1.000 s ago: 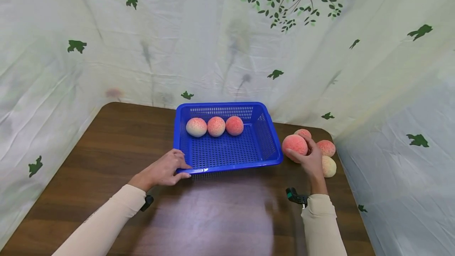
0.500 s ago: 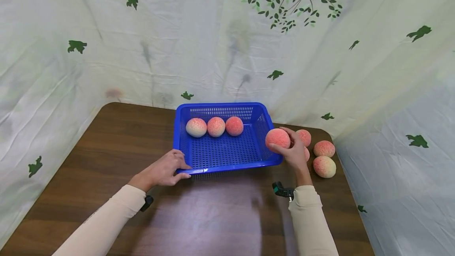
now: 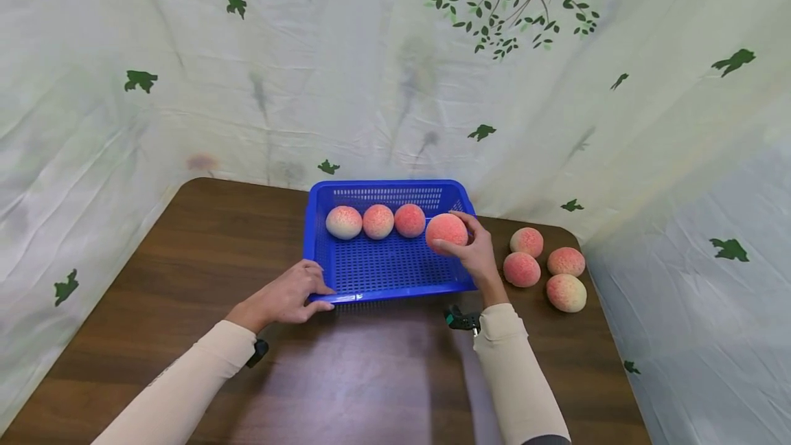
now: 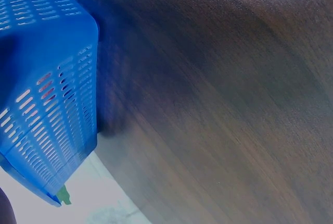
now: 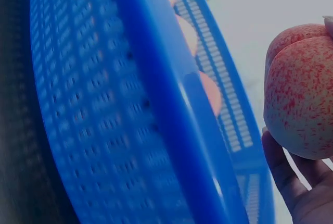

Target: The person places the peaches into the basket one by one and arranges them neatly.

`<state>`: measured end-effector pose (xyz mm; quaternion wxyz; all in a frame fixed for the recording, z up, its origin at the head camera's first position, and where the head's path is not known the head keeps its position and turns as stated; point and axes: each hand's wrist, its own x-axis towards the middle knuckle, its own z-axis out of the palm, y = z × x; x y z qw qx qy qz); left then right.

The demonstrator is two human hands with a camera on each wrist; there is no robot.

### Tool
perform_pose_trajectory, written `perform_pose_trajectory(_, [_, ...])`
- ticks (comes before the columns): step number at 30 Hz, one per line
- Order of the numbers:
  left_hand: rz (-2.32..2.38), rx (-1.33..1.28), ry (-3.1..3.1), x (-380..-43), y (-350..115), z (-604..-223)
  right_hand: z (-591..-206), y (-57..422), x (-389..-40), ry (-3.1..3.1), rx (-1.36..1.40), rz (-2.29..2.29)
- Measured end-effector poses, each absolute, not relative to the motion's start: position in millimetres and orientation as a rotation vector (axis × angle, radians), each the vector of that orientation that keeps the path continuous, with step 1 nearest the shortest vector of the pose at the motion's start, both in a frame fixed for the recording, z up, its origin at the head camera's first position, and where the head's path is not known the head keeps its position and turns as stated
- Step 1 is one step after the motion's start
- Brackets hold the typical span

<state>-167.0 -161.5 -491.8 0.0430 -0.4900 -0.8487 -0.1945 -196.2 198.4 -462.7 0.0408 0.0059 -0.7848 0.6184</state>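
Observation:
In the head view a blue plastic basket (image 3: 389, 293) with slotted walls stands on the table. My left hand (image 3: 289, 294) pinches its near left corner rim between thumb and fingers. Over the basket's right end, my right hand (image 3: 477, 253) holds a pinkish-red peach (image 3: 446, 232). The right wrist view shows that peach (image 5: 302, 94) with its crease, gripped by thumb and fingers above the rim. Three more peaches sit in a row along the basket's back wall: a pale one (image 3: 343, 223), a speckled one (image 3: 378, 222) and a redder one (image 3: 410, 220).
Right of the basket, several peaches lie on the brown table (image 3: 185, 259), among them a red peach (image 3: 522, 270) and a yellowish peach (image 3: 566, 293) by the right edge. A leaf-patterned curtain (image 3: 371, 88) hangs behind and beside the table.
My right hand has carried the peach leftward from the group at the table's right to above the basket. My left hand has stayed on the rim.

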Motion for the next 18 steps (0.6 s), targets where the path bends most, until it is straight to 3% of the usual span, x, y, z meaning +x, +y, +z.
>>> perform_pose_trajectory(18, [-0.61,-1.503,-2.566,-167.5,-162.1,-494.1,-479.0,137.8,-216.5,-2.409,0.168,1.958])
